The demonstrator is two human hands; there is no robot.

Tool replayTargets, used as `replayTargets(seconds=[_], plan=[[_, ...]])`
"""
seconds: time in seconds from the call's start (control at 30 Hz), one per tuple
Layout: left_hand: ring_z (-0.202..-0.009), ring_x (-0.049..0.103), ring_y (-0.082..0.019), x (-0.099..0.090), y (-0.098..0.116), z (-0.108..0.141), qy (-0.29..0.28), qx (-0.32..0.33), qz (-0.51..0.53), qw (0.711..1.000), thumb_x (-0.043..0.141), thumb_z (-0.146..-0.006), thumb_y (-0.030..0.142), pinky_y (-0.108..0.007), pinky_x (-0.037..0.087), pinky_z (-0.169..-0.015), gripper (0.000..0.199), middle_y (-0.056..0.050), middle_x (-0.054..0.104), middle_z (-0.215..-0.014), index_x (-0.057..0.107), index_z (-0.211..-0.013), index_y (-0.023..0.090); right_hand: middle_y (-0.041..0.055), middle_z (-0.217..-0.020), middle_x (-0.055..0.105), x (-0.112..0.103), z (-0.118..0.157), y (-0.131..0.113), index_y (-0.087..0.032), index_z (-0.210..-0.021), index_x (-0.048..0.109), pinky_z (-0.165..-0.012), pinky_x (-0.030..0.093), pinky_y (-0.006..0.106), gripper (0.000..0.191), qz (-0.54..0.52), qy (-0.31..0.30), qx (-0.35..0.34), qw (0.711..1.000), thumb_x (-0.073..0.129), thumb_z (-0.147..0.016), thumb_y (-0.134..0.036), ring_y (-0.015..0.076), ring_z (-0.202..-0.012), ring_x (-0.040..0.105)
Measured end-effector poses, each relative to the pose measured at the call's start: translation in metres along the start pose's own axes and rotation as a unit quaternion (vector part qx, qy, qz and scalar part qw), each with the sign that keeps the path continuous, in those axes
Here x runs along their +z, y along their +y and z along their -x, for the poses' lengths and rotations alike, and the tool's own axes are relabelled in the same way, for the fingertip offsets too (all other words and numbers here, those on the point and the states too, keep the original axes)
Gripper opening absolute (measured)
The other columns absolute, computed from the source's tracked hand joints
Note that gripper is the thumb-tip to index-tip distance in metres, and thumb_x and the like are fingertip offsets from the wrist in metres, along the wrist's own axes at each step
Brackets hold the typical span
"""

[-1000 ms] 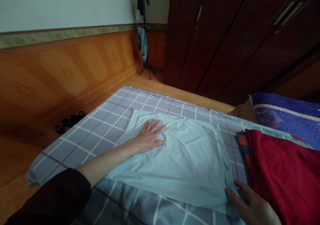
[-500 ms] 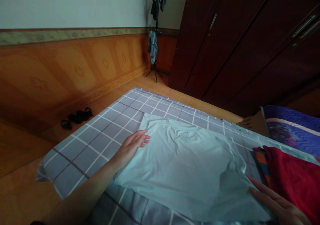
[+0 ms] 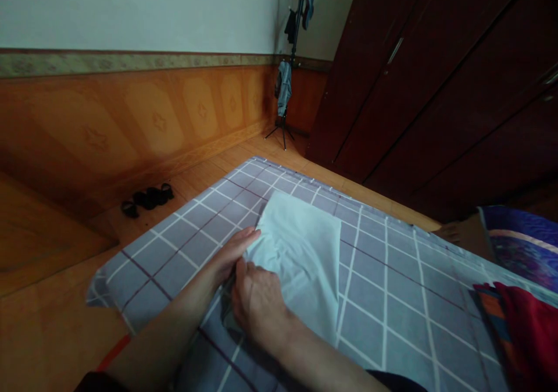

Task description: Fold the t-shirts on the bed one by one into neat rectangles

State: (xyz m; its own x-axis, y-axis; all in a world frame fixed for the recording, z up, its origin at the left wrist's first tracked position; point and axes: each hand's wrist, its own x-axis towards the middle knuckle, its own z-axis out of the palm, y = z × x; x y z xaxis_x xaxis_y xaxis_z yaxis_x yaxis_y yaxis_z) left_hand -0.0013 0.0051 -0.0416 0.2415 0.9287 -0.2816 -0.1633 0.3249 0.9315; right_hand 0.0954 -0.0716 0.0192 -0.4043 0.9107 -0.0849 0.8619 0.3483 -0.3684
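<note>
While the pale shirt [image 3: 311,229] lies on the checked bed [image 3: 379,299], I work at its left edge with both hands close together. My left hand [image 3: 235,251] is at that edge, fingers bent and partly over the cloth; I cannot tell whether it grips or only steadies. My right hand [image 3: 259,299] reaches across in front of me, fingers curled narrow, and looks to be pinching the shirt's edge just beside the left, though the fingertips are partly hidden. The shirt makes a narrow panel with a straight right side, and there are wrinkles near my hands. A bare stretch of the bed separates it from the red cloth [image 3: 538,328] at the far right.

I judge the step in hand to be a sideways fold, one side brought over and lined up with the other. The next move calls for matching the edges, letting go gently so the layer does not slip, and smoothing the wrinkles with a flat palm from the left edge toward the straight side.
</note>
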Motion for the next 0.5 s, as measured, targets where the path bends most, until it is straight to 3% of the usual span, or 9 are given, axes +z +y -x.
replayTargets(seconds=[0.1,0.2,0.4,0.5], plan=[[-0.086,0.063,-0.021,-0.002,0.001,-0.001,-0.048,-0.007,-0.007,0.999,0.072,-0.07,0.038,-0.029,0.047,-0.074,0.038,-0.006,0.068,-0.096,0.063,-0.098,0.014,0.009,-0.09,0.064,0.019,0.021,0.005,-0.01,-0.123,0.049,-0.062,0.05,0.032,0.048,0.006,0.027,-0.031,0.999,0.055,-0.075,-0.012,0.0226,-0.075,0.061],[-0.088,0.062,-0.022,0.0,0.005,0.002,-0.074,0.004,-0.036,0.997,0.072,-0.068,0.033,-0.029,0.047,-0.075,0.047,-0.006,0.067,-0.098,0.058,-0.108,0.013,0.0085,-0.093,0.062,0.025,0.054,0.025,-0.013,-0.127,0.046,-0.068,0.051,0.034,0.051,0.018,0.086,-0.051,0.995,0.056,-0.076,-0.015,0.0225,-0.079,0.059],[-0.09,0.059,-0.023,-0.001,0.009,0.004,-0.062,0.063,-0.18,0.98,0.066,-0.069,0.027,-0.03,0.046,-0.077,0.046,-0.006,0.065,-0.1,0.056,-0.111,0.011,0.0056,-0.086,0.061,0.034,0.113,0.067,-0.02,-0.1,0.056,-0.06,0.048,0.031,0.027,0.093,0.159,-0.08,0.98,0.049,-0.075,-0.011,0.0209,-0.072,0.057],[-0.091,0.059,-0.023,0.0,0.007,0.004,-0.062,0.09,-0.219,0.97,0.061,-0.068,0.019,-0.03,0.045,-0.079,0.044,-0.005,0.065,-0.1,0.057,-0.112,0.012,0.0057,-0.085,0.062,0.037,0.132,0.084,-0.02,-0.094,0.055,-0.06,0.046,0.03,0.025,0.116,0.179,-0.085,0.973,0.042,-0.077,-0.008,0.0199,-0.07,0.056]])
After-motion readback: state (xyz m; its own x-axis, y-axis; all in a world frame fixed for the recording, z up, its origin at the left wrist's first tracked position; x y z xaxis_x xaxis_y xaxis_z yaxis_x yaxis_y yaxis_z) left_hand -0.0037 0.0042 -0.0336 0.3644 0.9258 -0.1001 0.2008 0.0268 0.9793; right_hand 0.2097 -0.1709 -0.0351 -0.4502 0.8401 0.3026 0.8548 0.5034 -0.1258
